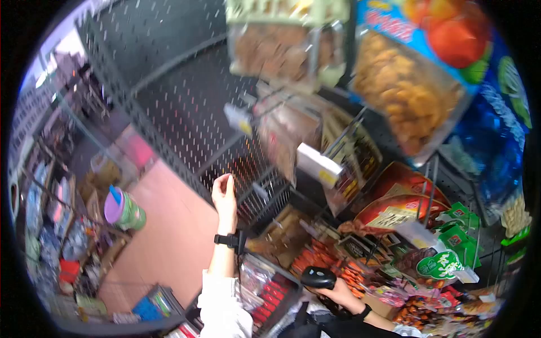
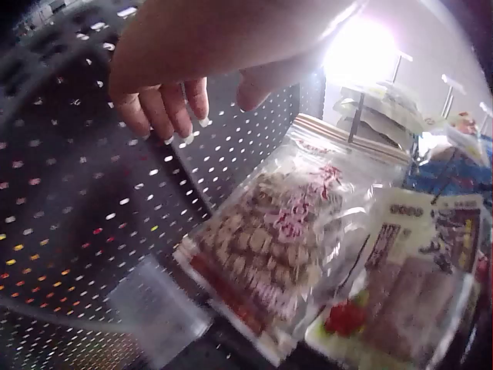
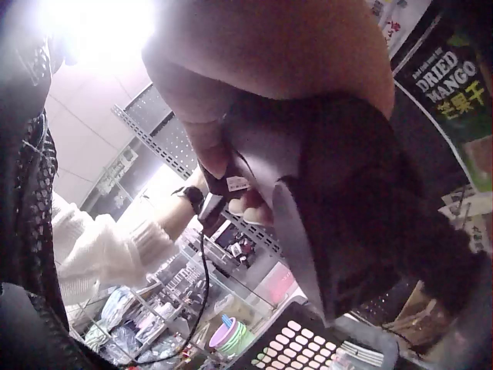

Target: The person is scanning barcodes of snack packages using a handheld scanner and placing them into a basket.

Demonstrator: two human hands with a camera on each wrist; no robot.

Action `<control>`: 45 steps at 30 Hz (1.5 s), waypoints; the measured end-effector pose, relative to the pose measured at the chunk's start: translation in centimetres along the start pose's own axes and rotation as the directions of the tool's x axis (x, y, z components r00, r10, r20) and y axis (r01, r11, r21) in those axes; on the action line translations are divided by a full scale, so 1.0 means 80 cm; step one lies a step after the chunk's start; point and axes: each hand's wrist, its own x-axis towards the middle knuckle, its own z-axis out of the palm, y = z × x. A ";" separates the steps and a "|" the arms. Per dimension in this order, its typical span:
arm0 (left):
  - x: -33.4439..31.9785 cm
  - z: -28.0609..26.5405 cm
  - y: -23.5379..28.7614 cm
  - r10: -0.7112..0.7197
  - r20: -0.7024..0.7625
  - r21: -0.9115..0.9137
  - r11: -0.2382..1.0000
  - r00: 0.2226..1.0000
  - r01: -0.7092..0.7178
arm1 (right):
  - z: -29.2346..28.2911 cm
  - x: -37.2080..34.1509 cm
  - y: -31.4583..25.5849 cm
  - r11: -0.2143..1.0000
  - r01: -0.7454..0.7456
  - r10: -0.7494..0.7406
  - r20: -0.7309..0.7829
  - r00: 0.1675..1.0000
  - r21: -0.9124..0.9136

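Note:
My left hand (image 1: 224,194) is raised beside the black perforated back panel (image 1: 180,107), its fingers loosely bent with nothing in them. In the left wrist view, the fingers and thumb hang apart above a clear zip bag of brown pieces (image 2: 258,239); a second printed bag (image 2: 416,301) hangs beside it. Lower down in the head view, my right hand (image 1: 342,296) grips a black handheld barcode scanner (image 1: 317,277). Seen from the right wrist, the scanner (image 3: 308,162) fills the middle, and the fingers curl around its handle.
Snack packs hang on hooks at the right, among them a large bag of golden pieces (image 1: 397,84) and green packs (image 1: 456,231). White price tags (image 1: 319,163) stick out at the hook ends. A purple-and-green bucket (image 1: 127,211) stands on the pinkish floor (image 1: 169,208) at left.

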 end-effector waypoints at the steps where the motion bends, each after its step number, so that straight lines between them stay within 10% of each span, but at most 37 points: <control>1: -0.035 -0.027 -0.023 -0.048 -0.041 -0.051 0.998 0.998 0.046 | 0.004 -0.004 -0.004 1.000 -0.027 0.028 0.006 1.000 -0.015; 6: -0.265 -0.207 -0.174 -0.233 -0.312 0.471 0.804 0.921 0.363 | 0.042 -0.013 0.004 0.986 -0.147 0.138 0.109 0.984 0.077; 9: -0.399 -0.312 -0.246 -0.528 -0.393 0.649 0.420 0.753 0.634 | 0.068 -0.019 0.015 0.978 -0.199 0.191 0.131 0.973 0.055; 12: -0.443 -0.357 -0.244 -0.604 -0.447 0.803 0.054 0.660 0.594 | 0.085 -0.026 0.017 0.968 -0.233 0.249 0.230 0.941 -0.095; 17: -0.450 -0.421 -0.287 -0.660 -0.182 0.901 0.184 0.729 0.393 | 0.120 -0.031 0.042 0.963 -0.247 0.265 0.238 0.934 -0.103; 22: -0.412 -0.436 -0.301 -0.792 -0.206 0.903 0.073 0.575 0.423 | 0.145 -0.031 0.049 0.926 -0.352 0.377 0.270 0.886 -0.139; 24: -0.422 -0.437 -0.315 -0.746 -0.143 0.975 0.009 0.650 0.224 | 0.141 -0.043 0.081 0.916 -0.388 0.402 0.231 0.886 -0.104; 27: -0.402 -0.420 -0.290 -0.812 -0.106 0.984 -0.001 0.575 0.180 | 0.135 -0.055 0.112 0.880 -0.138 0.265 0.230 0.936 -0.455; 28: -0.401 -0.414 -0.279 -0.777 -0.024 0.994 0.046 0.629 0.096 | 0.136 -0.055 0.099 0.910 -0.139 0.241 0.224 0.944 -0.390; 30: -0.410 -0.418 -0.293 -0.878 0.064 0.985 0.132 0.474 0.111 | 0.145 -0.049 0.058 0.934 -0.063 0.147 0.218 0.965 -0.351; 33: -0.443 -0.427 -0.314 -0.820 0.109 0.986 0.161 0.562 0.043 | 0.146 -0.046 0.049 0.946 0.050 0.033 0.250 0.968 -0.321; 35: -0.439 -0.428 -0.301 -0.800 0.464 0.863 0.310 0.381 -0.399 | 0.141 -0.049 0.047 0.934 -0.008 0.108 0.261 0.959 -0.358; 40: -0.468 -0.455 -0.272 -0.771 0.469 0.740 0.609 0.431 0.285 | 0.122 -0.053 0.027 0.931 -0.048 0.141 0.236 0.961 -0.361; 41: -0.471 -0.453 -0.239 -0.667 0.503 0.761 0.643 0.550 0.083 | 0.116 -0.051 0.026 0.935 -0.031 0.120 0.234 0.965 -0.353; 43: -0.459 -0.447 -0.205 -0.562 0.469 0.633 0.752 0.681 0.185 | 0.104 -0.053 0.020 0.953 0.092 -0.046 0.164 0.985 -0.287; 45: -0.432 -0.425 -0.150 -0.743 0.311 0.459 0.663 0.592 0.591 | 0.084 -0.052 0.006 0.965 0.092 -0.057 0.144 0.988 -0.246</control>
